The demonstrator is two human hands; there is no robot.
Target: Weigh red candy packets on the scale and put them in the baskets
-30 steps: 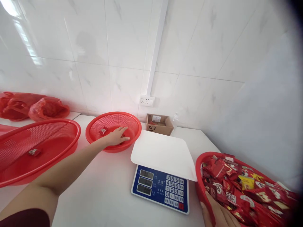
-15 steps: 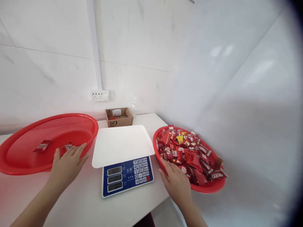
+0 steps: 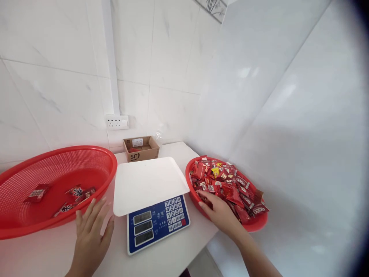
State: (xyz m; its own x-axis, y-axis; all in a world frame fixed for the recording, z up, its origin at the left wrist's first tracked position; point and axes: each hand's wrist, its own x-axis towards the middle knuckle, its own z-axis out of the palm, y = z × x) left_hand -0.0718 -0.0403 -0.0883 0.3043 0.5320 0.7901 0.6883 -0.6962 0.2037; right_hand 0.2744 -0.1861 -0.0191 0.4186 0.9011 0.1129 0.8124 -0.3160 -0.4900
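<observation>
My left hand (image 3: 93,232) is open, fingers spread, just in front of the near rim of the large red basket (image 3: 108,152) on the left. A few red snack packets (image 3: 37,193) lie on that basket's floor. My right hand (image 3: 217,211) reaches over the near rim of the right red basket (image 3: 190,182), its fingertips at the heap of red wrapped packets (image 3: 232,192). Its fingers are apart, and I see nothing held in them. Between the baskets stands a blue and white digital scale (image 3: 158,223) with a bare white pan (image 3: 150,184).
Behind the scale sit a small cardboard box (image 3: 141,155) and a clear plastic bottle (image 3: 158,134). A tiled wall with a socket (image 3: 117,122) rises at the back, and a smooth pale panel (image 3: 288,154) borders the right side. The white table (image 3: 184,246) ends near the right basket.
My left hand has drawn back from over the left basket, uncovering more packets. My right hand has moved further over the right basket's rim. The view has shifted slightly.
</observation>
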